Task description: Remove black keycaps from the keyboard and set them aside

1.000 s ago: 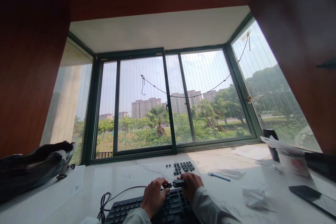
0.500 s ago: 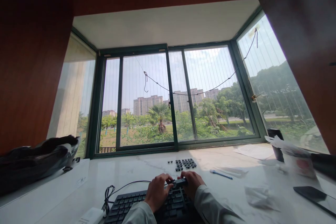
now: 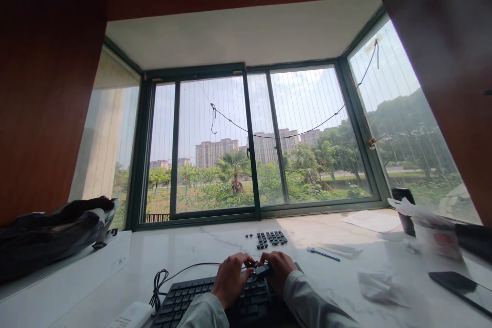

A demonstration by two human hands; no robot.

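Observation:
A black keyboard [image 3: 192, 294] lies on the white marble-look counter in front of me. My left hand [image 3: 232, 279] is over its upper middle, thumb and fingers pinched together; what they hold, if anything, is too small to make out. My right hand [image 3: 280, 269] is closed round a small dark block [image 3: 263, 270] above the keyboard's upper right part. The fingertips of both hands almost meet at this block. Loose black keycaps [image 3: 272, 239] sit in rows on the counter behind the hands, with a few smaller ones to their left.
A coiled black cable [image 3: 158, 287] lies left of the keyboard, near a white box [image 3: 132, 315]. To the right are a blue pen-like tool [image 3: 323, 254], a crumpled clear bag [image 3: 380, 287], a phone [image 3: 461, 289] and a plastic tub [image 3: 438, 238]. A black bag [image 3: 57, 236] rests at left.
The dark block has tilted a little in my right hand, and that hand has shifted slightly. My left hand stays nearly where it was.

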